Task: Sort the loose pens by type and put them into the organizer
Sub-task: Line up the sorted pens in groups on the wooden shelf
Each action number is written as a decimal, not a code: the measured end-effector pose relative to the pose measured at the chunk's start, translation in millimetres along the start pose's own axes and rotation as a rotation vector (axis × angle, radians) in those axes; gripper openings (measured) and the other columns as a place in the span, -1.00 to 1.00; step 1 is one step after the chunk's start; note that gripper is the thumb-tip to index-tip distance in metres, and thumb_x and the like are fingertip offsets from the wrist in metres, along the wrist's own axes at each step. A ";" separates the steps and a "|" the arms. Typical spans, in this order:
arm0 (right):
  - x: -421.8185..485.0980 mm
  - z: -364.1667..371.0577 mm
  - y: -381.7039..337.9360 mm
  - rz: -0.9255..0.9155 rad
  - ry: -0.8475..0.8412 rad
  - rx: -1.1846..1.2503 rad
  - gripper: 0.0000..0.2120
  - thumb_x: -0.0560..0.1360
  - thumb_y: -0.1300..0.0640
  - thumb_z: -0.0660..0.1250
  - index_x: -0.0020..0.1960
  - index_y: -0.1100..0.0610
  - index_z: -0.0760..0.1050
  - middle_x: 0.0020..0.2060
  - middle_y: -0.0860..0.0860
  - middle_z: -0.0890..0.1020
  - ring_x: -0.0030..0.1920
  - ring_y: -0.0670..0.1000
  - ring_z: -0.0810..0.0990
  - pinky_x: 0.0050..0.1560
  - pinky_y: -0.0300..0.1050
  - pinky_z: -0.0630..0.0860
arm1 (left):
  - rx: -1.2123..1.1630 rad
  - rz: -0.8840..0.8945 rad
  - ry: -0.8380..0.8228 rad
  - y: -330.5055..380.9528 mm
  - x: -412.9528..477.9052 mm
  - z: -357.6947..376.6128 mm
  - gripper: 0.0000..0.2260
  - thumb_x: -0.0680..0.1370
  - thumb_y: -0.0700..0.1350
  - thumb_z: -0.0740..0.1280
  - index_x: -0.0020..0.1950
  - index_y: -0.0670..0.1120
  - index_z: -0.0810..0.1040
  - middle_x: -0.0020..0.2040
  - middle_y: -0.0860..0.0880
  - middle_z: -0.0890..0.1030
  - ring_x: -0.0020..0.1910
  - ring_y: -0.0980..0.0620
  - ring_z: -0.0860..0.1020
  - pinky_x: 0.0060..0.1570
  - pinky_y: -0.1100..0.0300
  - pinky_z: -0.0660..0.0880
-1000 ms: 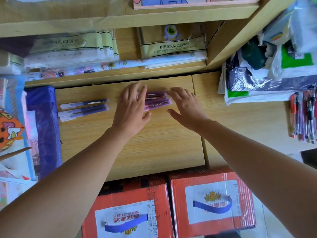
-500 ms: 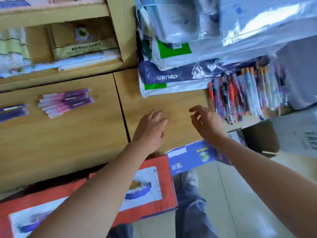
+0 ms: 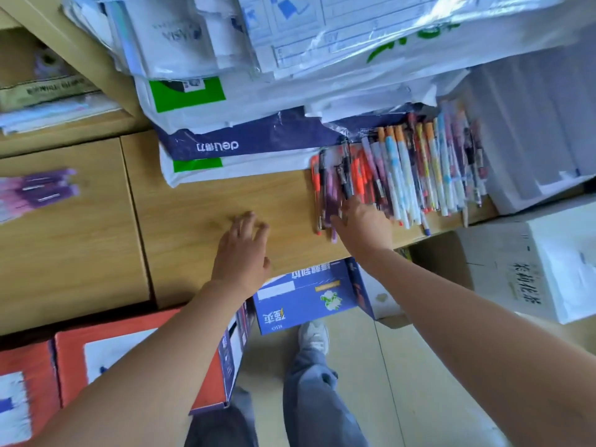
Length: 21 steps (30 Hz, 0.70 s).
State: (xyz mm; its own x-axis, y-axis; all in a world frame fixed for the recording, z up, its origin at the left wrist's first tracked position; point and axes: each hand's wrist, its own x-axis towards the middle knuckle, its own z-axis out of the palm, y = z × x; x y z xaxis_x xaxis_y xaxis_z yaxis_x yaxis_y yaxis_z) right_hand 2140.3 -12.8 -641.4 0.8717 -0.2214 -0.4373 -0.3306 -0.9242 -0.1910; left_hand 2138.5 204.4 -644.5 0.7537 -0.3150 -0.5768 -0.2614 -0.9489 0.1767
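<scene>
Reaching right hand (image 3: 364, 224) onto near ends of loose pens (image 3: 419, 169), lying front-to-back at right end of counter (image 3: 200, 221), grip not discernible; keeping left hand (image 3: 242, 253) spread, empty, farther off.

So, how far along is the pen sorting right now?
Done: one batch of purple pens lies grouped on the desk at far left. In hand: the right hand touches the near ends of the mixed pen pile; whether it grips one is unclear. The left hand hovers open, empty. Left: that pile is unsorted, and no organizer is in view.
</scene>
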 end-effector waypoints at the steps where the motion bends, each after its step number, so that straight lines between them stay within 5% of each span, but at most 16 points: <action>1: 1.6 1.3 -3.9 0.001 0.006 -0.009 -0.71 0.58 -0.03 0.24 0.12 0.19 0.38 -0.18 0.11 0.59 -0.15 0.16 0.61 -0.31 -0.09 0.43 | 0.007 -0.012 0.024 2.6 1.4 -1.8 -0.47 0.58 -0.04 0.24 0.51 -0.04 0.16 0.54 -0.15 0.05 0.51 -0.19 0.08 0.44 -0.04 0.19; 4: 6.6 7.5 -11.0 -0.018 0.025 0.008 -0.70 0.57 -0.01 0.26 0.14 0.18 0.31 -0.24 0.10 0.57 -0.20 0.18 0.62 -0.30 -0.03 0.51 | 0.009 -0.024 0.098 8.7 7.3 -6.1 -0.47 0.56 -0.06 0.27 0.50 -0.01 0.19 0.48 -0.18 0.15 0.45 -0.18 0.20 0.40 -0.02 0.23; 10: 3.4 16.8 -5.2 -0.025 0.033 0.027 -0.74 0.58 -0.02 0.21 0.07 0.18 0.38 -0.39 -0.01 0.42 -0.33 0.10 0.50 -0.37 -0.10 0.36 | -0.091 0.163 0.129 26.7 18.8 -10.3 -0.39 0.57 -0.15 0.27 0.55 0.14 0.10 0.54 -0.11 0.01 0.51 -0.11 0.09 0.48 0.04 0.07; 13: 3.8 13.0 -5.4 -0.019 0.000 0.027 -0.70 0.57 -0.06 0.21 0.05 0.19 0.39 -0.35 0.01 0.44 -0.29 0.11 0.52 -0.34 -0.08 0.39 | -0.080 0.231 0.128 42.1 30.9 -13.1 -0.41 0.56 -0.15 0.27 0.53 0.18 0.15 0.52 -0.08 0.06 0.48 -0.10 0.14 0.46 0.03 0.15; 21: 17.2 10.4 -7.3 0.142 0.005 0.232 -0.75 0.44 -0.01 0.32 -0.18 0.18 0.44 -0.35 0.06 0.54 -0.32 0.10 0.53 -0.41 -0.14 0.41 | -0.068 0.205 0.251 35.3 50.2 -17.0 -0.71 0.51 -0.16 0.31 0.22 0.00 0.47 0.09 -0.03 0.40 0.08 -0.03 0.41 0.09 0.12 0.39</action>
State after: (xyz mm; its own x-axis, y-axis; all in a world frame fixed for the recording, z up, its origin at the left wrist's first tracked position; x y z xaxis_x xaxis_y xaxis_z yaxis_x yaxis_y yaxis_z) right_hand 2153.9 -6.7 -656.7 0.8121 -0.3461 -0.4698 -0.5234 -0.7880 -0.3242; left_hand 2177.4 154.7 -653.7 0.8168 -0.4863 -0.3103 -0.3887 -0.8614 0.3270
